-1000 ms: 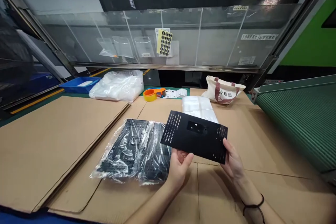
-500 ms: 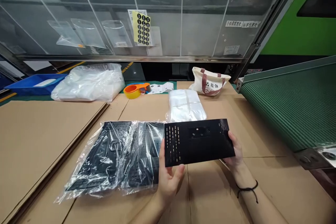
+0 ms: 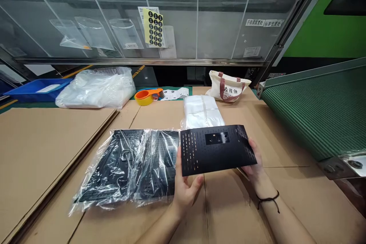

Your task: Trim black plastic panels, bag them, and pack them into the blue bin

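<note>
A black panel with slotted holes (image 3: 217,156) is held tilted above the cardboard-covered table, its face toward me. My left hand (image 3: 184,187) grips its left edge, fingers behind and thumb near the lower edge. My right hand (image 3: 256,162) holds the right edge, its fingers partly hidden behind the panel. Just left of my left hand lie black panels in clear plastic bags (image 3: 114,164), (image 3: 158,164). Behind the held panel sits a banded stack of clear bags (image 3: 201,110).
An orange and yellow tape dispenser (image 3: 145,96), a cloth bag (image 3: 228,87), a large plastic bundle (image 3: 97,87) and a blue tray (image 3: 28,92) stand at the back. Cardboard sheets (image 3: 48,148) lie left. A green conveyor (image 3: 323,103) is at right.
The held panel has tilted slightly, so its recessed area and slots show more clearly. Both hands keep their hold. The whole view has shifted a little.
</note>
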`<action>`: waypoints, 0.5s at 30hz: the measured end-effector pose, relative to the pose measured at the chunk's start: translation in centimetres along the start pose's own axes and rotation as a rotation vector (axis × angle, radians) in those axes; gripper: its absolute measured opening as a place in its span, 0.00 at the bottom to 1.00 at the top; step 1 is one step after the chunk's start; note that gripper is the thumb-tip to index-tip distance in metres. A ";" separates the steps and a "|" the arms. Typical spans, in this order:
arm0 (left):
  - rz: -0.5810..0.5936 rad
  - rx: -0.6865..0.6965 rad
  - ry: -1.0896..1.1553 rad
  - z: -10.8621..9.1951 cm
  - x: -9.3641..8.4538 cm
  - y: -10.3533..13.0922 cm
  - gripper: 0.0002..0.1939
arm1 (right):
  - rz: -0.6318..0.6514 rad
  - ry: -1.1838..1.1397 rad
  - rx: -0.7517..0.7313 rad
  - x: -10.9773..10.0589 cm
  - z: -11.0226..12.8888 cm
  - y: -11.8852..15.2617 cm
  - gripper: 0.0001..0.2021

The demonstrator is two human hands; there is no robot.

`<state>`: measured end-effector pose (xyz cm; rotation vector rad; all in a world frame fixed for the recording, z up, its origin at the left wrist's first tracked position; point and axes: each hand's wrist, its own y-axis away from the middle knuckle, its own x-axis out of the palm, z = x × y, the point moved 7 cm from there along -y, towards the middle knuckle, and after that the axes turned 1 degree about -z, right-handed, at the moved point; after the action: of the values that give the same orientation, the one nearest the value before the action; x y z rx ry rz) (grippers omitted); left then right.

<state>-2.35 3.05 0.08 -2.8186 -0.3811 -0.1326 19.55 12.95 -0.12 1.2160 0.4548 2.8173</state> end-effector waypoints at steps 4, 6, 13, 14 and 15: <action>-0.018 0.063 0.003 -0.4 0.0 0.0 0.44 | 0.023 0.012 -0.019 0.0 0.1 -0.1 0.16; -0.024 0.095 0.005 -0.8 0.1 0.0 0.44 | 0.041 0.022 -0.020 0.1 0.1 -0.2 0.16; -0.015 0.081 -0.033 -0.8 0.1 0.0 0.45 | 0.036 0.054 -0.040 0.3 0.3 0.0 0.18; -0.009 0.074 -0.034 -0.7 0.1 0.0 0.44 | 0.037 0.063 -0.045 0.3 0.3 0.1 0.19; -0.002 0.069 -0.030 -0.6 0.0 0.0 0.43 | 0.045 0.072 -0.052 0.3 0.4 0.1 0.20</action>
<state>-2.35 2.88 0.71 -2.7550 -0.3882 -0.0760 19.57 13.01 0.38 1.1331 0.3590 2.8983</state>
